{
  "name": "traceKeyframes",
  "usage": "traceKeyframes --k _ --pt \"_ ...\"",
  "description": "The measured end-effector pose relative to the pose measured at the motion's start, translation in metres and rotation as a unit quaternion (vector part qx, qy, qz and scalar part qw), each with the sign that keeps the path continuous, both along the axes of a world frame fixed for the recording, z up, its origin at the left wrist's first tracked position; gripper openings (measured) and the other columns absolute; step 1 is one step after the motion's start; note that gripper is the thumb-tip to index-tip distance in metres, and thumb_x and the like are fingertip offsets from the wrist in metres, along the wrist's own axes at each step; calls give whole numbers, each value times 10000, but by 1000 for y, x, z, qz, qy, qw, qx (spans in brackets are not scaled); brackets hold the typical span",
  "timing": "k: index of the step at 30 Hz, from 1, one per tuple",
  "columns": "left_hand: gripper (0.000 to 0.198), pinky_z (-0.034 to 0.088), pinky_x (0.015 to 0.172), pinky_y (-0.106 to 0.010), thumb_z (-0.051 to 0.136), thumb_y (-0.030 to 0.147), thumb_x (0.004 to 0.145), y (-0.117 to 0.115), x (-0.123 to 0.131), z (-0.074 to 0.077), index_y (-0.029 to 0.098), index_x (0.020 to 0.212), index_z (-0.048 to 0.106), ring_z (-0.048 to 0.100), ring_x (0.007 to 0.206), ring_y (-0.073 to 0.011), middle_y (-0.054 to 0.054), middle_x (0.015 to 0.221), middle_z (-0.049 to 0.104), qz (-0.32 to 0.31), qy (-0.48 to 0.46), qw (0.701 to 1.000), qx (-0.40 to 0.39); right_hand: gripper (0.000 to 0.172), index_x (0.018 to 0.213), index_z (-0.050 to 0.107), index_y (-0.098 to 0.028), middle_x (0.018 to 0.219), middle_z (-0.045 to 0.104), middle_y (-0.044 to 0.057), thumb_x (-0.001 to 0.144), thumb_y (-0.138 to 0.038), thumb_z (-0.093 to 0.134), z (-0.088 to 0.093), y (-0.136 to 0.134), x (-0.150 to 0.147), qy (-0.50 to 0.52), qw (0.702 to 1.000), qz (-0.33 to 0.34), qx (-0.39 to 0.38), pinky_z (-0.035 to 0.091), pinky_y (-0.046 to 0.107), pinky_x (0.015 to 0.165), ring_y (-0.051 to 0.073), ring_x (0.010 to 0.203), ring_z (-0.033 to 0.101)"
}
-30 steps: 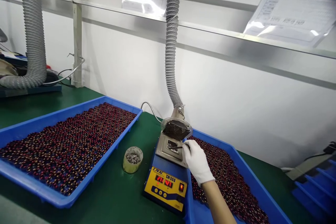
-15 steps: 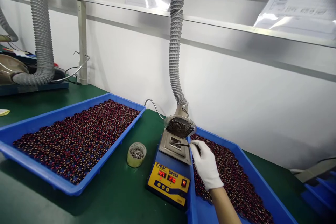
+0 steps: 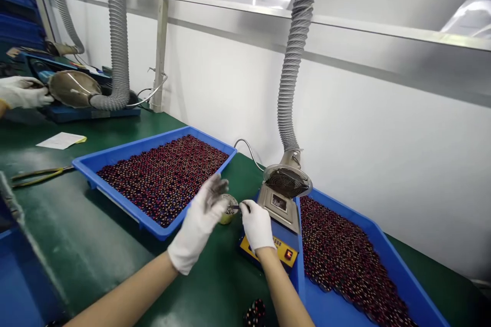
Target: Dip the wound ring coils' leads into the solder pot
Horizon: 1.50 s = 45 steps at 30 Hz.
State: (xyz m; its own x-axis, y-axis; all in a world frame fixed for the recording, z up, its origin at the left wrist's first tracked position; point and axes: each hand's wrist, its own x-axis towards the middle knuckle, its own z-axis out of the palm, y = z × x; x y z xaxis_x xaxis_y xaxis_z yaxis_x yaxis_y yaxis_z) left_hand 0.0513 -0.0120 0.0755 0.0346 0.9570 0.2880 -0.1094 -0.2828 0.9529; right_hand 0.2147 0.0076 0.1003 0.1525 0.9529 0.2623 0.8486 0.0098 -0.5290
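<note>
White-gloved right hand [image 3: 257, 226], fingers [image 3: 246, 209] clamped on slim dark tweezers [image 3: 235, 207] (tips poorly seen), at small pale-yellow cup [image 3: 226, 219] of metal bits; white-gloved left hand [image 3: 197, 225], fingers spread apart, at 8 o'clock; blue tray [image 3: 153, 137] of dark-red components at 10 o'clock; soldering station [image 3: 278, 204] at 2 o'clock.

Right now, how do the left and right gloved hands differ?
The left hand is open, fingers spread, and seems empty; the right hand is closed, pinching a slim dark tool. The left glove's fingertips look grey and smudged; the right glove looks cleaner. The left hand is nearer the blue tray, the right nearer the soldering station. Both are white-gloved and close to the small cup.
</note>
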Motion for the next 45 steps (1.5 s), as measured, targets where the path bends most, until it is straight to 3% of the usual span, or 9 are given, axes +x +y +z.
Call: traceKeyframes --k 4,9,15,21,31,34,38,42,45 --pt "872 285 1081 -547 779 303 685 21 3 -37 150 1412 325 357 1323 -391 -201 1440 388 24 183 980 -81 201 1009 651 -156 985 703 65 926 -280 518 -17 -1 -18 -27 999 -26 -25 495 382 851 183 897 660" --pt "426 362 1014 -559 589 322 892 57 16 -61 181 1280 486 480 1216 -296 -105 1339 493 32 298 951 -69 243 1079 639 -154 1034 700 89 944 -245 458 -33 -11 -31 -71 996 -32 -52 493 368 853 198 935 661" --pt "369 463 929 -483 574 330 904 70 29 -56 185 1239 517 567 1094 -254 -91 1235 562 19 343 939 -31 339 1068 653 -139 991 702 165 919 -162 349 -33 -19 -34 -137 988 -1 -66 480 362 779 276 916 669" --pt "339 491 888 -456 574 333 906 69 27 -57 175 1204 540 589 1046 -238 -85 1185 586 10 362 931 -34 314 992 658 -164 891 713 156 898 -150 358 -23 -34 -19 -161 985 9 -68 471 348 715 279 826 680" --pt "337 486 897 -463 589 323 896 65 20 -57 171 1194 546 582 1062 -244 -86 1197 581 1 354 934 -35 299 919 672 -188 811 724 73 891 -295 395 -11 -45 18 -35 999 -15 3 519 316 675 232 735 678" --pt "327 504 870 -443 584 318 901 58 10 -56 170 1190 546 602 1019 -230 -82 1170 594 -13 344 938 -33 334 940 675 -166 831 725 81 885 -334 392 -16 -45 18 3 999 -24 31 537 326 682 231 742 679" --pt "344 511 861 -439 582 311 903 46 -1 -57 170 1212 530 611 1004 -226 -83 1163 599 -36 334 941 -31 319 971 690 -155 957 705 106 869 -272 410 -32 -45 -2 10 999 2 51 505 343 839 232 903 659" --pt "339 508 865 -436 587 308 899 38 -6 -58 174 1206 535 611 1007 -227 -79 1159 602 -46 329 943 -33 266 905 704 -184 892 696 94 858 -216 444 -45 -48 -22 -9 999 42 23 505 331 808 224 840 661" --pt "338 509 859 -435 592 310 896 38 -7 -58 171 1199 538 614 995 -224 -78 1150 605 -53 324 944 -29 279 1015 663 -176 978 707 98 874 -186 422 -48 -49 -24 -26 999 44 -4 507 316 804 225 897 669"
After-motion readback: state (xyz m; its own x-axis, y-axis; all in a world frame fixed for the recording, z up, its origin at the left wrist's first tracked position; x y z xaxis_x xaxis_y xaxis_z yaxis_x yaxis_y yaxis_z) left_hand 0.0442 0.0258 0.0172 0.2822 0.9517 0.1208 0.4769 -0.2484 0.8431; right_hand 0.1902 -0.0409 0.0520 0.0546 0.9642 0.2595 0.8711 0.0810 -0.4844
